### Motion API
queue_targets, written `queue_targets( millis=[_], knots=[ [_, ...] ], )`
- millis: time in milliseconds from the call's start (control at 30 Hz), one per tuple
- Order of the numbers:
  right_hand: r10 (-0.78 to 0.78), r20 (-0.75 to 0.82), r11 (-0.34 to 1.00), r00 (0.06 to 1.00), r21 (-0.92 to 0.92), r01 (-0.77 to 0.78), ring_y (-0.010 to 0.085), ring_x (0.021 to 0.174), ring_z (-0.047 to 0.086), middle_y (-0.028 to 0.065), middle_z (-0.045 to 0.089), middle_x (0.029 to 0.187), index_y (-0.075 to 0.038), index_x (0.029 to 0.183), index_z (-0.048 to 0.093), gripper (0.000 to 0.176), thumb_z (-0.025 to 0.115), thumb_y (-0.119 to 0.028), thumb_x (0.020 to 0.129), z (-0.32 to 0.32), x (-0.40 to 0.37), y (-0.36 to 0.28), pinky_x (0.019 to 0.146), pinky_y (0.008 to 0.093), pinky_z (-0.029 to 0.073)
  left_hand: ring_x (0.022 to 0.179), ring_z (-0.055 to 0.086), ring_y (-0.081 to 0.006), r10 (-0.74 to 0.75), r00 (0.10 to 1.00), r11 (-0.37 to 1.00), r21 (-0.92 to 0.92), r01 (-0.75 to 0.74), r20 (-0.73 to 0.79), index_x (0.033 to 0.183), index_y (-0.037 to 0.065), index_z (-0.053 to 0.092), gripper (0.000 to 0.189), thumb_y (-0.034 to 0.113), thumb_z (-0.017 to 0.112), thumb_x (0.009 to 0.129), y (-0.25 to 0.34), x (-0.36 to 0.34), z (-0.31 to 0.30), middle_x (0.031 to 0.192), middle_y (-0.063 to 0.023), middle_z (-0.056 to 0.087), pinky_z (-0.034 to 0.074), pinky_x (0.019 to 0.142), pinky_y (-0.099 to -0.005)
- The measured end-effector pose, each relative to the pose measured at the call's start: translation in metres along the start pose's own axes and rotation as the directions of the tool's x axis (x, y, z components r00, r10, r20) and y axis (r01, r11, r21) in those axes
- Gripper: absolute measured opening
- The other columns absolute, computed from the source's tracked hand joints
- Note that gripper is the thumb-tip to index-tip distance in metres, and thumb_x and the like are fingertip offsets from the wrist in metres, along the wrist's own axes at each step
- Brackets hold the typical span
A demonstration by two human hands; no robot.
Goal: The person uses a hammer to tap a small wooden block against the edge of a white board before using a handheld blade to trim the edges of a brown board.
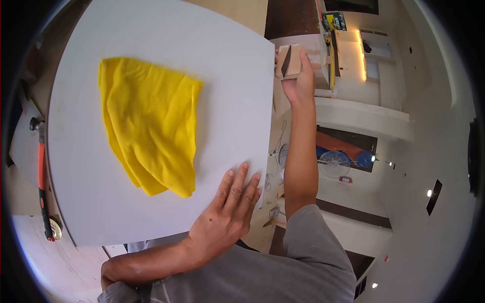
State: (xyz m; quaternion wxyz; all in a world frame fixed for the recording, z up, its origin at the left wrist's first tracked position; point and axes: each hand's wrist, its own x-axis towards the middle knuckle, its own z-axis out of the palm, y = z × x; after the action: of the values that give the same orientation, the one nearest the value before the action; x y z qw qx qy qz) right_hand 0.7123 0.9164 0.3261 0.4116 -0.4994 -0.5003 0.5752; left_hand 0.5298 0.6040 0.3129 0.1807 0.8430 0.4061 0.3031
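A white board [232, 101] fills the middle of the view, with a crumpled yellow cloth [151, 126] spread on its surface. My left hand [222, 214] lies flat on the board near its lower right corner, fingers stretched out, below and right of the cloth. Beyond the right edge of the board, my right hand [299, 83] holds up a tan wooden block [290, 61] with a dark wedge-shaped patch on its face. The thumb presses one side of the block and fingertips show on the other.
Along the board's left edge lies a hammer [41, 166] with an orange and black handle, a round roll [54, 229] by its end. Right of the board are a fan [334, 164] and a bench [321, 70] with tools. The room appears sideways.
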Motion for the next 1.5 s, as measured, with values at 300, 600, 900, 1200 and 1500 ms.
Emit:
queue_targets(
  millis=[300,600,900,1200,1500],
  knots=[
    [-0.071,0.073,0.995,0.995,-0.068,0.076,0.0178,0.100,0.061,0.0081,0.062,0.109,-0.007,0.118,0.051,0.029,0.048,-0.030,0.102,0.018,0.023,0.008,0.089,0.0325,0.049,0.137,0.038,-0.0449,0.051,0.998,0.995,0.084,-0.049,-0.024,0.129,0.004,0.061,0.053,0.026,0.055,0.081,-0.004,-0.007,0.011,0.144,-0.0166,0.047,0.031,0.113,-0.0555],
    [-0.117,0.068,0.981,0.991,-0.146,0.126,0.0174,0.099,0.061,0.0086,0.061,0.108,-0.004,0.119,0.051,0.031,0.046,-0.031,0.103,0.023,0.032,0.015,0.088,0.0317,0.050,0.140,0.034,-0.0423,0.041,0.999,0.996,0.076,-0.043,0.025,0.135,0.005,0.055,0.064,0.036,0.059,0.079,-0.004,-0.008,0.009,0.147,-0.0164,0.044,0.027,0.116,-0.0536],
    [-0.141,0.016,0.967,0.990,-0.213,0.141,0.0163,0.103,0.060,0.0077,0.060,0.113,-0.004,0.124,0.050,0.034,0.045,-0.031,0.103,0.030,0.010,0.012,0.090,0.0308,0.049,0.138,0.038,-0.0406,0.030,1.000,0.997,0.065,-0.030,0.000,0.133,0.002,0.056,0.050,0.019,0.053,0.086,-0.003,-0.005,0.007,0.145,-0.0199,0.046,0.029,0.116,-0.0516],
    [-0.153,0.006,0.954,0.988,-0.261,0.149,0.0143,0.107,0.057,0.0071,0.058,0.117,-0.003,0.127,0.049,0.036,0.045,-0.031,0.104,0.031,-0.013,0.013,0.095,0.0295,0.045,0.138,0.039,-0.0377,0.025,1.000,0.990,0.136,-0.028,0.018,0.131,-0.005,0.056,0.048,0.014,0.049,0.087,-0.005,-0.003,0.004,0.143,-0.0229,0.047,0.030,0.116,-0.0488],
    [-0.164,0.001,0.941,0.986,-0.299,0.157,0.0143,0.107,0.056,0.0072,0.057,0.118,-0.004,0.128,0.048,0.036,0.043,-0.031,0.104,0.031,-0.035,0.017,0.094,0.0292,0.045,0.137,0.040,-0.0370,0.022,1.000,0.992,0.121,-0.024,0.017,0.130,-0.005,0.057,0.048,0.014,0.049,0.086,-0.005,-0.003,0.004,0.143,-0.0229,0.047,0.031,0.116,-0.0484]
  ],
)
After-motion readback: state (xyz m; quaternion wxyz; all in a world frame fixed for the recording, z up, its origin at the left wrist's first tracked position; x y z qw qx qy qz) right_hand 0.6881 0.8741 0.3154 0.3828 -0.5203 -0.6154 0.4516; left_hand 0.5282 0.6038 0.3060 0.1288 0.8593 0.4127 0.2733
